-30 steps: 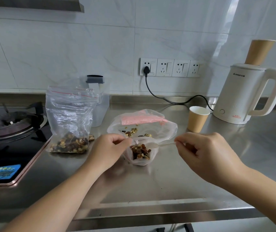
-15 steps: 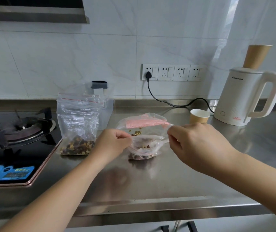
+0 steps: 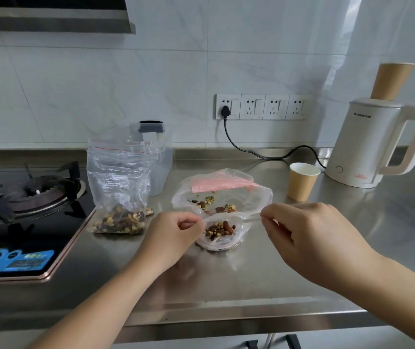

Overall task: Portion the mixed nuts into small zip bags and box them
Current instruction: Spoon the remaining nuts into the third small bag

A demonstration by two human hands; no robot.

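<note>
Half a second earlier the two hands had been close together over the small zip bag [image 3: 222, 233], its mouth pressed nearly flat. Now they had drawn apart again: the left hand [image 3: 173, 238] pinched one end of the bag's top edge between curled fingers, and the right hand [image 3: 309, 238] pinched the other end, pulled out to the side so the rim stretched taut between them. The mouth gaped, and the portion of mixed nuts [image 3: 220, 229] showed plainly inside (whether any of the strip had caught, I could not tell). The bag rested on the steel surface [image 3: 251, 280], just in front of a larger open bag [image 3: 222, 195] with a few loose nuts in it. The stock bag [image 3: 119, 190] stood upright to the left beside the hob [image 3: 27, 210]. I judged the seal not yet made, so this portion remained unfinished and unboxed.
</note>
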